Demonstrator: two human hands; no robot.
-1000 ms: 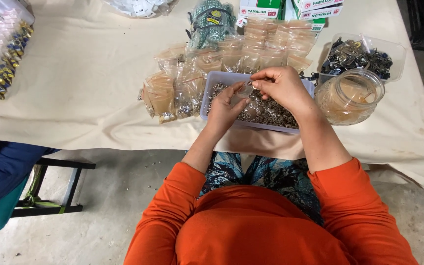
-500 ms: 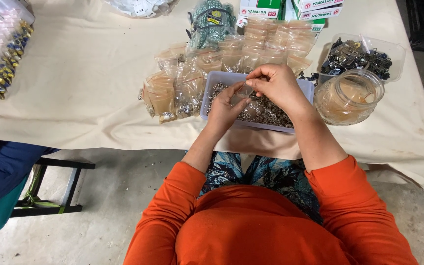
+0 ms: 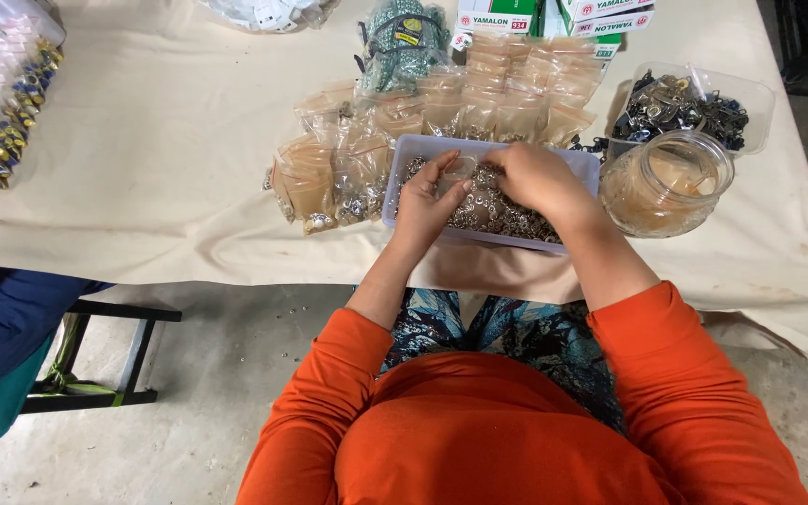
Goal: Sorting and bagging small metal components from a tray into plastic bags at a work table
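A pale lilac plastic tray (image 3: 395,187) of small silver metal rings sits at the table's near edge. My left hand (image 3: 427,201) rests over the tray's left part, fingers curled around a small clear plastic bag (image 3: 460,173). My right hand (image 3: 535,178) is over the tray's middle, fingers bunched on the rings next to the bag's mouth. What the right fingers pinch is hidden.
Small filled plastic bags (image 3: 329,178) lie left of and behind the tray. A glass jar (image 3: 666,182) stands to the right, with a clear tub of dark metal parts (image 3: 689,108) behind it. Green-and-white boxes (image 3: 554,14) lie at the back. A cream cloth (image 3: 142,140) covers the table.
My right hand has dropped lower into the tray of rings. My left hand holds its place with the small bag.
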